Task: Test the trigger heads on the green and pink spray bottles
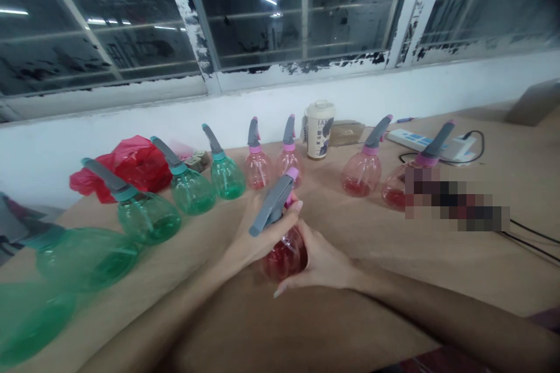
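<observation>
Between my hands is a red spray bottle [282, 256] with a grey and pink trigger head, in the middle of the table. My left hand [258, 236] wraps round its neck, just under the spray head. Lower down, my right hand [326, 259] grips the round body from the right side, its thumb along the near side. The bottle's base is partly hidden by my fingers. Behind it stand pink spray bottles [258, 169], and another pink spray bottle [361, 175] is to the right. Several green spray bottles, such as the green spray bottle [192, 189], line the left.
A paper cup [319, 131] stands at the back, next to a brown packet [345, 133]. A crumpled red plastic bag [126, 166] lies at the back left. On the right are a white power strip [420, 143], black cables [531, 245] and a blurred-out patch. Windows rise behind the table [437, 262].
</observation>
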The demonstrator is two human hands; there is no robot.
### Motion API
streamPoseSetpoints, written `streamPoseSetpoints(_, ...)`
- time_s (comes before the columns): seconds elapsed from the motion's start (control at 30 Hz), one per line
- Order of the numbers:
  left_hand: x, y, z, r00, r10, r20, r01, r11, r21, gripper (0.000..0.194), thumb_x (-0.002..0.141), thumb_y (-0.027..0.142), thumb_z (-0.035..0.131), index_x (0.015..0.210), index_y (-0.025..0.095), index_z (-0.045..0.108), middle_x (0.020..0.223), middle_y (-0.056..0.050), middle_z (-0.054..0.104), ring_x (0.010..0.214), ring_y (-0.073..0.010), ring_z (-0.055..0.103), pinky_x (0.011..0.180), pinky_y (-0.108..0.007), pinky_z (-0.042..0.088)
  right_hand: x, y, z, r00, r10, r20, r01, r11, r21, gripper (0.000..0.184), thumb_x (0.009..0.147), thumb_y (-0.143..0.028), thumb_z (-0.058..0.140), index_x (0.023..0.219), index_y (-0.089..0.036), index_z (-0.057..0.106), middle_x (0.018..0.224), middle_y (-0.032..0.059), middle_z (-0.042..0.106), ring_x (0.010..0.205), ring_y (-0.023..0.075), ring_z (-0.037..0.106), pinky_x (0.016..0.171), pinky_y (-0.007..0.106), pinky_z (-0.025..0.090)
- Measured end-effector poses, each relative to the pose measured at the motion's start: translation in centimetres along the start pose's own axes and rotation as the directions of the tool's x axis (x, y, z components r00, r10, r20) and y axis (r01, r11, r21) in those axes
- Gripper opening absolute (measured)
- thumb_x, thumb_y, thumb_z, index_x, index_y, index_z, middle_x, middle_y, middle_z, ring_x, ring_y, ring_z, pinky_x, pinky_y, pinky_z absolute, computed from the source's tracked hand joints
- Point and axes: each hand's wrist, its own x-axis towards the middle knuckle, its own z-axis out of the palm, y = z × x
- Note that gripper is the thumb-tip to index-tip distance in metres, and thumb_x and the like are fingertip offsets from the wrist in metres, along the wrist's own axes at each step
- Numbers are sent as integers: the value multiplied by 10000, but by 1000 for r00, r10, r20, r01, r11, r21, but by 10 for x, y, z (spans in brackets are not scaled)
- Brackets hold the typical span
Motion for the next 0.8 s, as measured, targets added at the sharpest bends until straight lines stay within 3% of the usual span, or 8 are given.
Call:
streamPoseSetpoints(0.17,0,0,-1,998,57,-4,-57,998,38,97,799,297,555,729,230,555,640,23,578,551,-137,541,575,-283,478,0,-5,1,1000,14,-1,-14,1000,-23,959,469,-442,854,1294,-238,410,1301,105,531,1204,319,507,1005,512,421)
streamPoseSetpoints(0.4,-2,-8,1,999,-35,17,35,999,4,216,835,345,547,1009,234,608,717,1,632,664,-168,608,696,-310,504,-3,0,-2,992,115,-50,-119,990,-72,963,438,-526,843,1250,-227,422,1209,96,578,1125,305,556,928,496,472)
streamPoseSetpoints(0.6,-3,-9,3,1000,-9,9,9,999,-33,222,833,322,553,1032,234,600,819,-25,661,753,-181,626,791,-343,510,-1,0,-5,994,104,-29,-106,988,-108,997,432,-556,831,1267,-218,404,1204,106,572,1111,314,557,926,507,464)
streamPoseSetpoints(0.8,-3,-10,3,1000,-13,-3,13,1000,-14,205,829,326,553,1011,244,602,797,-13,655,686,-163,604,718,-322,505,-2,4,-5,992,121,-32,-124,981,-146,1066,422,-582,821,1312,-215,365,1211,116,551,1128,324,532,929,525,444)
